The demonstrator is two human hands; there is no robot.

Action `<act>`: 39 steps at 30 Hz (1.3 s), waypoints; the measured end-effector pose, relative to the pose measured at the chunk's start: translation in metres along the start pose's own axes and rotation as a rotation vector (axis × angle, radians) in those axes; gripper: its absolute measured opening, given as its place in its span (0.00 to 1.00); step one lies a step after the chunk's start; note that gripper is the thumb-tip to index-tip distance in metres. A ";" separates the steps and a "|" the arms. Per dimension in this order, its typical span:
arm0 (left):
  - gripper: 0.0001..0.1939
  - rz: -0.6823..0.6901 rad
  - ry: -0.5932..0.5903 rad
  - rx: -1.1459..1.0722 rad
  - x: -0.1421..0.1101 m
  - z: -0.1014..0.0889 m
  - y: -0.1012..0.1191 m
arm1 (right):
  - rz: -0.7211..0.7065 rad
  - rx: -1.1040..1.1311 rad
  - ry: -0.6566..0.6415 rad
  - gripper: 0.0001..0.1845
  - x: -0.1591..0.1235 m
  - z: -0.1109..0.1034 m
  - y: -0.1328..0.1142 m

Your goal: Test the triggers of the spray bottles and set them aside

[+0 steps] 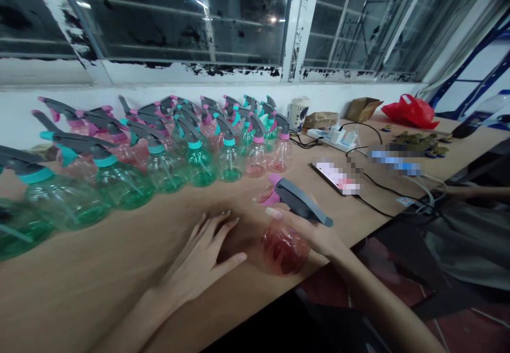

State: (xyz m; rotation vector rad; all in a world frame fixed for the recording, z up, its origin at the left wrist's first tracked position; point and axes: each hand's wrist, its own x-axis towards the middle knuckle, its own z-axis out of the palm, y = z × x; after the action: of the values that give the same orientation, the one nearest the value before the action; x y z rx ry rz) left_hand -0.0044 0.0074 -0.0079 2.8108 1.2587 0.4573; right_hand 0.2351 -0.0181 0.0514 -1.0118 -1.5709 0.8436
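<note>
Bench [131, 278], smooth and light brown, has its near edge slanting up rightward above dark red floor tiles [474, 332]. Close to that edge is a pink spray bottle [285, 254] with a grey-and-pink trigger head; the right hand [305, 229] grips it around the neck, covering part of it. The left hand [205, 252] is open beside it, palm down, fingers spread; whether it touches the bench cannot be told. Rightward, past the near edge, a co-worker's arm [474, 192] shows. A smartphone [337, 177] lies lit, its screen blurred; a cable label [405, 201] is too small to read. Toward the left end and far edge, green spray bottles [201, 166] and pale pink spray bottles [256, 166] crowd together, partly hiding one another. Nearer the far edge are a white power strip [332, 140], a cup [298, 114] whose dark lettering is only partly legible, a cardboard box [363, 109] and a red plastic bag [410, 112]. Behind, barred windows [179, 18] have flaking white frames.
</note>
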 end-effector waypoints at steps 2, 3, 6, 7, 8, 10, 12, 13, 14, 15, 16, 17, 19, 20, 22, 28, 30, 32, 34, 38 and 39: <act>0.32 0.002 -0.001 0.002 0.000 0.001 0.000 | 0.002 -0.052 0.011 0.20 -0.002 -0.001 -0.001; 0.31 0.004 -0.002 0.003 -0.001 0.001 0.000 | 0.009 -0.095 0.017 0.21 -0.003 -0.002 -0.001; 0.31 0.012 0.002 0.007 -0.001 0.002 -0.001 | -0.009 -0.217 0.084 0.25 -0.006 -0.001 0.001; 0.31 0.013 0.001 0.009 -0.001 0.002 -0.001 | -0.036 -0.250 0.127 0.29 -0.006 -0.001 0.002; 0.32 0.014 -0.002 0.012 -0.001 0.002 -0.001 | -0.068 -0.284 0.173 0.34 -0.007 0.000 0.002; 0.32 0.016 -0.002 0.016 -0.001 0.002 -0.002 | -0.120 -0.354 0.236 0.40 -0.011 0.001 0.004; 0.31 0.023 0.012 0.015 0.000 0.002 -0.002 | -0.134 -0.411 0.244 0.37 -0.018 0.000 0.007; 0.31 0.027 0.022 0.012 0.000 0.002 -0.002 | -0.130 -0.433 0.237 0.36 -0.023 -0.001 0.008; 0.30 0.029 0.030 0.008 0.000 0.003 -0.003 | -0.122 -0.453 0.225 0.36 -0.029 -0.002 0.010; 0.30 0.027 0.033 0.002 0.000 0.003 -0.003 | -0.113 -0.480 0.213 0.38 -0.035 -0.004 0.011; 0.30 0.027 0.036 -0.003 0.000 0.004 -0.003 | -0.110 -0.520 0.202 0.39 -0.041 -0.005 0.012; 0.29 0.028 0.039 -0.008 0.000 0.004 -0.003 | -0.111 -0.575 0.185 0.40 -0.046 -0.006 0.012; 0.29 0.031 0.049 -0.013 0.000 0.006 -0.004 | -0.118 -0.696 0.151 0.36 -0.053 -0.006 0.011; 0.29 0.036 0.057 -0.013 0.000 0.006 -0.005 | -0.120 -0.744 0.144 0.34 -0.055 -0.006 0.010; 0.29 0.042 0.070 -0.007 0.000 0.007 -0.006 | -0.109 -0.791 0.143 0.32 -0.055 -0.005 0.009; 0.28 0.034 0.078 0.019 0.001 0.002 -0.005 | -0.071 -0.834 0.200 0.35 -0.043 -0.037 0.020; 0.28 0.027 0.062 0.021 0.001 0.002 -0.005 | -0.066 -0.910 0.263 0.33 -0.035 -0.059 0.031; 0.28 0.015 0.054 0.017 0.001 0.002 -0.004 | -0.015 -1.000 0.287 0.30 -0.021 -0.081 0.042; 0.28 0.000 0.054 0.016 0.001 0.004 -0.005 | 0.105 -1.076 0.271 0.27 -0.004 -0.098 0.052; 0.27 -0.017 0.064 0.008 0.001 0.005 -0.006 | 0.204 -1.095 0.274 0.22 0.036 -0.116 0.065; 0.26 -0.019 0.071 0.001 0.001 0.005 -0.006 | 0.231 -1.102 0.283 0.21 0.046 -0.118 0.067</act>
State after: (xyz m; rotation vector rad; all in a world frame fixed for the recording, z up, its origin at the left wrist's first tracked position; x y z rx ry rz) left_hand -0.0069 0.0127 -0.0128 2.8045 1.2980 0.5595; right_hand 0.3578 0.0528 0.0341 -2.0049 -1.6636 -0.1257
